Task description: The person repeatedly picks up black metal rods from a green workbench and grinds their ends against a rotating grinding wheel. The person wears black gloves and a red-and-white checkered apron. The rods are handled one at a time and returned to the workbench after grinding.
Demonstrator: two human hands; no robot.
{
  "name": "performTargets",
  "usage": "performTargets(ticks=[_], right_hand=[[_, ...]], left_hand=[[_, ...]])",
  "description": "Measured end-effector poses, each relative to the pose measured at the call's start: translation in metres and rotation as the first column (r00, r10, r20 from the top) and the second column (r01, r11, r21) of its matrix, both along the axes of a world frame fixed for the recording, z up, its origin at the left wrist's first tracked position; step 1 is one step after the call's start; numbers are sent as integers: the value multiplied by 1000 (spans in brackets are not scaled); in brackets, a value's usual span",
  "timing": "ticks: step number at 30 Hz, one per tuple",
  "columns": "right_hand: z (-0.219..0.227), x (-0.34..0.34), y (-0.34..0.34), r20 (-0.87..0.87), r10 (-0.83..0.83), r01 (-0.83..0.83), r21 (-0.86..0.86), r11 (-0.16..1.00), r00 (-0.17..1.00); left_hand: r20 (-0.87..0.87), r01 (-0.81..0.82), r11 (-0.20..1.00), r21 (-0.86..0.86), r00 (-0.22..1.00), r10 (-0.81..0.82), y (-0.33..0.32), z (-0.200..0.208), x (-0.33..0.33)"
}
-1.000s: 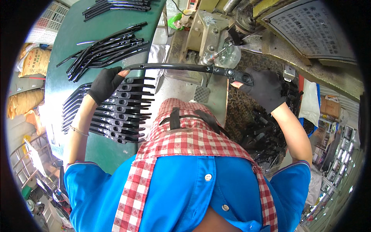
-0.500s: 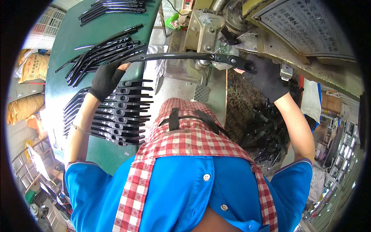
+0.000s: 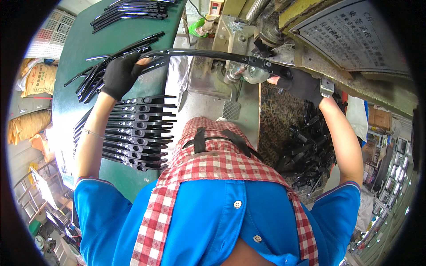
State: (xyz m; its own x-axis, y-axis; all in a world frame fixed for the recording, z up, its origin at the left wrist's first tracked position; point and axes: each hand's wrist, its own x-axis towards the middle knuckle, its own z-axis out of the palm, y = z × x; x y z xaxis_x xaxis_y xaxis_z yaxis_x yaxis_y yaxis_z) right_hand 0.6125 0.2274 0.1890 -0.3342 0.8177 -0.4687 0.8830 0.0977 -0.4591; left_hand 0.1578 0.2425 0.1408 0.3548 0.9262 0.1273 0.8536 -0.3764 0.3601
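A long, curved black wiper arm [image 3: 208,53] stretches across in front of me, held between both hands. My left hand [image 3: 120,76], in a black fingerless glove, is closed around its thin end above the green table. The thick, jointed end is gripped by my right hand [image 3: 301,84], gloved alike, beside the machine [image 3: 242,37]; most of those fingers are hidden. Just under the jointed end sits a clear, glassy-looking piece [image 3: 256,75] on the machine. A loose pile of similar wiper arms [image 3: 104,73] lies around and under my left hand.
On the green table [image 3: 73,48], a neat row of wiper arms [image 3: 142,128] lies nearer me, another bunch [image 3: 133,13] farther off. A heap of black parts [image 3: 306,153] fills the right side. A foot pedal [image 3: 231,109] is below the machine, whose plated body [image 3: 346,37] overhangs my right hand.
Both hands have shifted the wiper arm slightly away from me, the left hand more clearly. Its jointed end now lies closer against the machine.
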Motion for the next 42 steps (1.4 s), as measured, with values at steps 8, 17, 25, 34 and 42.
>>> performTargets(ticks=[8, 17, 25, 34, 42], right_hand=[[-26, -2, 11, 179, -28, 26, 17, 1000, 983], [-43, -22, -31, 179, -308, 194, 470, 861, 934], [-100, -53, -88, -346, -19, 187, 458, 869, 938], [-188, -25, 41, 315, -292, 212, 264, 941, 903], [-180, -43, 43, 418, -278, 146, 319, 936, 865]], left_hand=[[-85, 137, 989, 57, 988, -132, 30, 15, 11], [-252, 262, 950, 167, 943, -216, 37, -3, 85], [-244, 228, 973, 46, 947, -211, 36, 9, 87], [-161, 292, 953, 77, 947, -277, 35, 1, 83], [-54, 464, 855, 233, 884, -465, 28, 0, 126]])
